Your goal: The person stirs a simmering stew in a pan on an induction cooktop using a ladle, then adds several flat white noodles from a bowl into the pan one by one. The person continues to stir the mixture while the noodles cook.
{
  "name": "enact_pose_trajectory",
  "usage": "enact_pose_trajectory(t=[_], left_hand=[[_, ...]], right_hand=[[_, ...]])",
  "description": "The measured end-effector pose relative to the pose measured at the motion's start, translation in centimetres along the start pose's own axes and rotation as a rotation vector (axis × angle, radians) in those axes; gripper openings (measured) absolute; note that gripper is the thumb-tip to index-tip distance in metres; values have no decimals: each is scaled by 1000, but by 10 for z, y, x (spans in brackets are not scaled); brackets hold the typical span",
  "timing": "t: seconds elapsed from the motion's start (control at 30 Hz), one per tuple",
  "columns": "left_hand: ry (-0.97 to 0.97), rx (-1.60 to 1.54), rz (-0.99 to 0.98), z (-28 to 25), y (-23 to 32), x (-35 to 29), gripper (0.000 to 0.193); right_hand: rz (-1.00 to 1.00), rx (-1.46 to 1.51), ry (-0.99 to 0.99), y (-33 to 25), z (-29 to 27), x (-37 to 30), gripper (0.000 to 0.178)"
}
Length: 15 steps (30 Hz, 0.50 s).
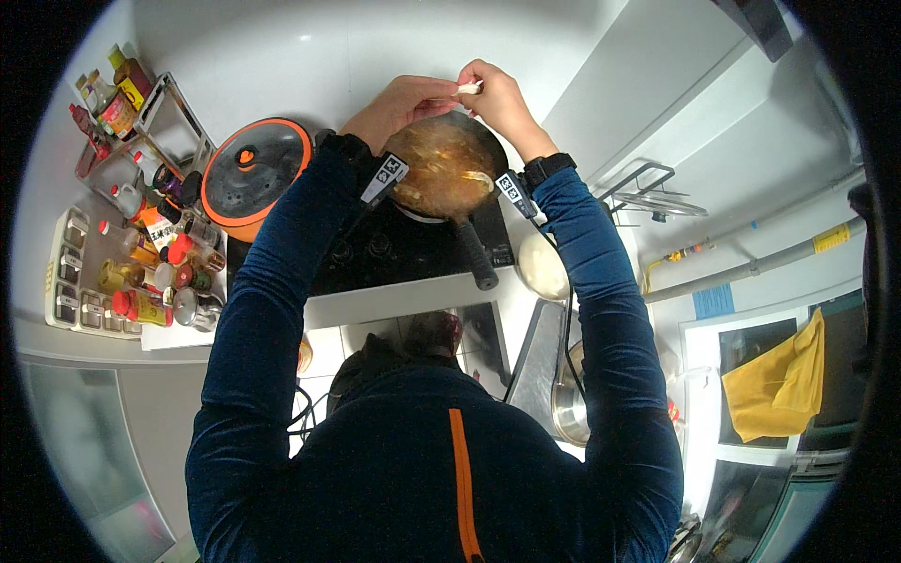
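Observation:
Above the far edge of a dark frying pan (488, 137), my two hands meet. A small white piece of food (470, 88) is pinched in the fingers of my right hand (500, 99). The fingertips of my left hand (404, 105) are closed at the other side of the same piece; its exact kind is too small to tell. Brown sauce with pale pieces (439, 178) fills the pan, and some steam blurs it. The pan's black handle (477, 255) points back toward me.
An orange-rimmed pot with a glass lid (255, 174) stands left of the pan on the black stove (375, 267). Several seasoning jars and bottles (192, 253) crowd the far left counter. A pale round bowl (543, 266) sits to the right, near a metal sink (540, 361).

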<state>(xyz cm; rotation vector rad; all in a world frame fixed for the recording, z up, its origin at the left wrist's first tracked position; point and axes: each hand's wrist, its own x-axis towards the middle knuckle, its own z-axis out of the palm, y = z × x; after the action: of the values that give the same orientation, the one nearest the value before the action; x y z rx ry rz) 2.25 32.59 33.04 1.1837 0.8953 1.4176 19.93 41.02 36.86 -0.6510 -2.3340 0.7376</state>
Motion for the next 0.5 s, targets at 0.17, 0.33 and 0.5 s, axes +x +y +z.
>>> enact_pose_trajectory(t=[0.17, 0.33, 0.5], left_hand=[[31, 20, 60, -1, 10, -7, 26], [-35, 169, 90, -3, 17, -6, 26], [0, 177, -21, -6, 9, 10, 44]], right_hand=[[88, 498, -43, 12, -5, 6, 18], [176, 546, -60, 25, -9, 9, 19], [250, 635, -58, 27, -7, 8, 19]])
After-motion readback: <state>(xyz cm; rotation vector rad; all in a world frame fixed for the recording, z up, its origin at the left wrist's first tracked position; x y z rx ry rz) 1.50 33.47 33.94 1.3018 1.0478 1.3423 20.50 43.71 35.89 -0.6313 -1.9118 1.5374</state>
